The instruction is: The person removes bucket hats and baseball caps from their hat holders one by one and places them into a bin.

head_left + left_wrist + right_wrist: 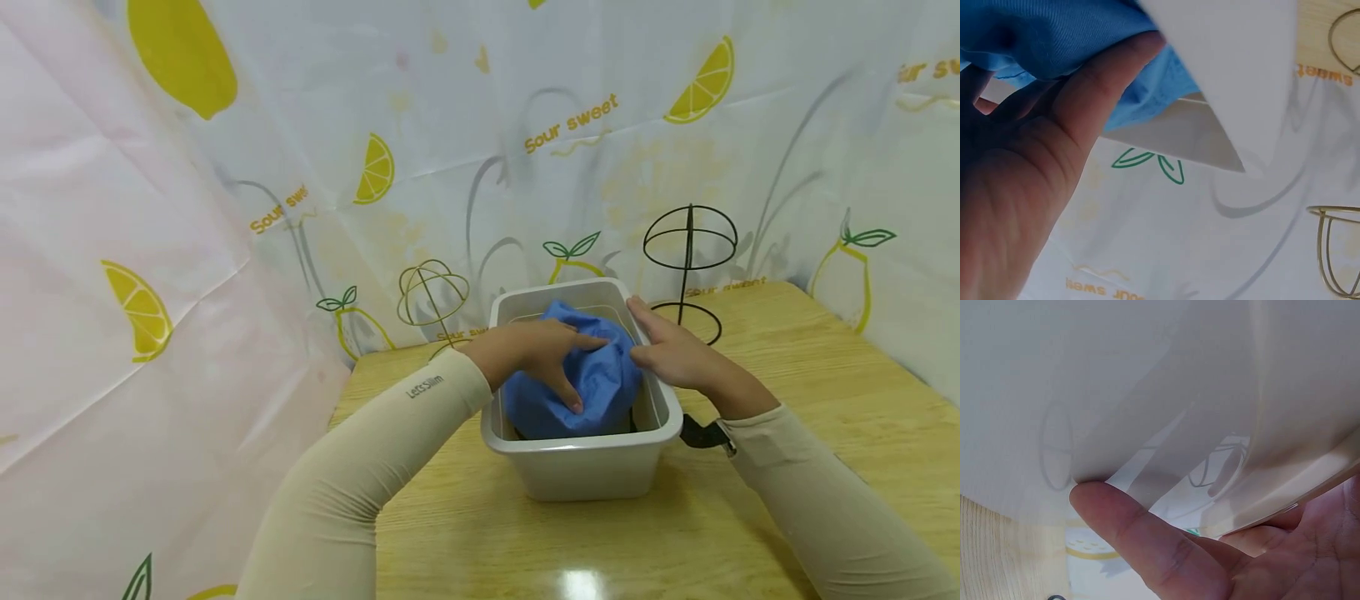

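Note:
A crumpled blue cloth hat (600,375) with a rounded top lies inside a light grey plastic bin (592,446). My left hand (543,346) is over the hat, its thumb and forefinger spread across the cloth. The left wrist view shows the thumb (1110,75) against the blue twill, with the other fingers bent beneath the fabric. On the bin's right side, my right hand (678,350) grips the rim. In the right wrist view one digit (1141,534) presses the bin's smooth outer wall while others go round the edge.
Behind the bin, a gold wire stand (433,292) is at the left and a black wire stand (690,250) at the right. Everything stands on a wooden table (450,533). A lemon-print sheet (450,83) hangs behind and at the sides. A black strap (705,433) shows by the right wrist.

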`<state>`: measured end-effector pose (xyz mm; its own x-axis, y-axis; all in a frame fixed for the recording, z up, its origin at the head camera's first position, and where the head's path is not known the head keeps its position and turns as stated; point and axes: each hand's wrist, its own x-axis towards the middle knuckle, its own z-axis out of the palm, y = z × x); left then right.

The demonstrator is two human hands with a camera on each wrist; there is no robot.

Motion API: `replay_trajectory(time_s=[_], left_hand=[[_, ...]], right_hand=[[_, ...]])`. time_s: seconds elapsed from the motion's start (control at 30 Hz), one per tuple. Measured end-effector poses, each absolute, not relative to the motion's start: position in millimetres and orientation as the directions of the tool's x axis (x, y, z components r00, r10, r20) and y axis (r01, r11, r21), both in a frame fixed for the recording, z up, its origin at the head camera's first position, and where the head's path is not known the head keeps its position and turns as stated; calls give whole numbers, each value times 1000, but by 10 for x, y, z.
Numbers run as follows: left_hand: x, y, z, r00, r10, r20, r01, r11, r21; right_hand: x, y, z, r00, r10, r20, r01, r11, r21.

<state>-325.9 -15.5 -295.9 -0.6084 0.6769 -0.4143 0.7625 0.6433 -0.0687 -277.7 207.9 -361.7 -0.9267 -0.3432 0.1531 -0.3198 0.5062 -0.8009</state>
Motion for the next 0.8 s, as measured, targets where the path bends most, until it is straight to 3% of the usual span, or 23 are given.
replay_trajectory(time_s=[0.5,0.8], left_hand=[[-3274,-43,-2918,-635,595,-492,729,672,-129],[-3268,11,-2920,-627,565,-536,715,691,-108]], right_hand=[[-2824,2094,-3607,-926,-348,146,-318,510,-799],[-2805,2090,-3614,-929,-343,139,-307,507,-805]])
